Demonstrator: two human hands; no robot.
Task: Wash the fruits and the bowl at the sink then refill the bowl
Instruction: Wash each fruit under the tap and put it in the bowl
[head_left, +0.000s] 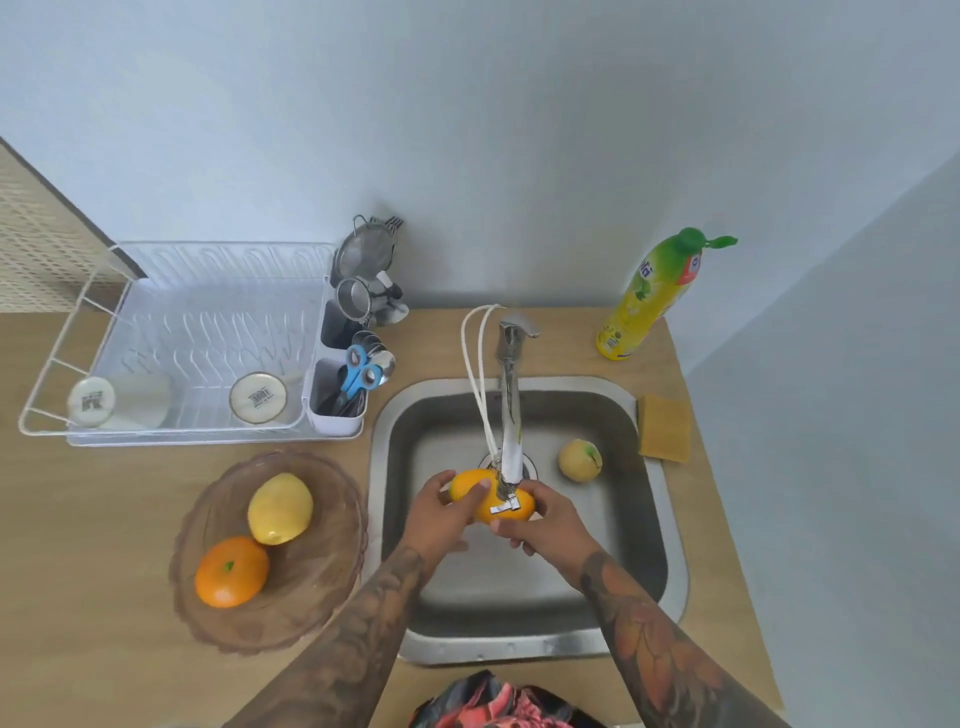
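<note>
Both hands hold a yellow-orange mango (470, 487) over the steel sink (670, 525), right under the tap's spout (510, 441). My left hand (441, 519) wraps its left end, my right hand (550, 519) its right end. A pale yellow-green fruit (580, 460) lies in the basin to the right of the drain. On the counter left of the sink stands a brown glass bowl (322, 587) with a yellow fruit (279, 508) and an orange (231, 571) in it.
A white dish rack (171, 332) with two upturned cups and a cutlery holder with blue scissors (358, 371) stands at the back left. A yellow dish soap bottle (649, 296) is at the back right, a sponge (664, 435) beside the sink's right rim.
</note>
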